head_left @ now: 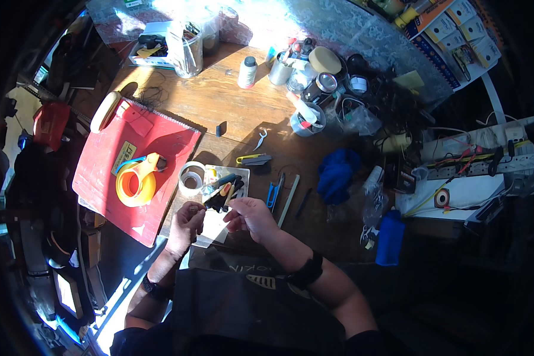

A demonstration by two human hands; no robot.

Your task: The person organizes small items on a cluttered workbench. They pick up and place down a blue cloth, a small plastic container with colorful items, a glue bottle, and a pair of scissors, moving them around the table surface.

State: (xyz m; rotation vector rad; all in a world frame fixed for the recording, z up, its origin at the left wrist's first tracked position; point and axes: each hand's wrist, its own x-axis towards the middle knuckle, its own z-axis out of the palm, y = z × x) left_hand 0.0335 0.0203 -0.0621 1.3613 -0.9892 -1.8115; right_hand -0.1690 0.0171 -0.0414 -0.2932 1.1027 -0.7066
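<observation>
My left hand (186,225) is curled just below a bundle of small dark and yellow-handled tools (224,193) on a light square tray (239,176); what its fingers hold is too small to tell. My right hand (249,216) has its fingers bent at the lower right of the bundle, pinched on something I cannot make out. A white tape roll (190,178) lies left of the tray. A yellow knife (252,159), blue-handled scissors (273,193) and a pale strip (289,200) lie nearby on the wooden table (190,107).
A red mat (98,178) bears an orange tape dispenser (133,185). Cans and jars (302,77) crowd the back right. A spool (247,71) stands at the back. A blue cloth (338,175), blue pouch (388,237) and wired white board (457,202) lie to the right.
</observation>
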